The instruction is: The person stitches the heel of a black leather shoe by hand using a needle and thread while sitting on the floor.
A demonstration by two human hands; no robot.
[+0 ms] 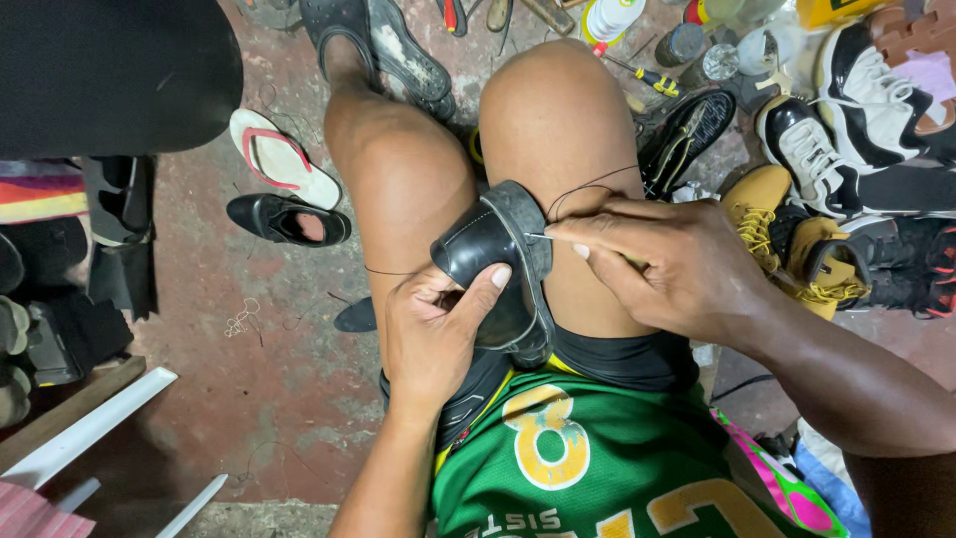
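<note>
A worn red floor (269,399) lies bare at left, with a sandal (282,157) and a loafer (289,219). On the lap, the left hand (438,334) clasps a black shoe (498,264); the right hand (662,264) pinches a needle (539,236) at its sole. Sneakers (846,130) and bottles (697,40) crowd the right.

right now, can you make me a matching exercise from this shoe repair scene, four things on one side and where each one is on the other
Things:
1. black shoe
2. flip-flop
3. tan boots
4. needle

Places:
A. on the floor, outside the knee on the picture's left
B. pinched in the right hand at the sole's edge
C. on the floor, at the picture's right
D. between the thighs, in the grip of the left hand

Pairs: 1-D, 2-A, 3-C, 4-B
</note>
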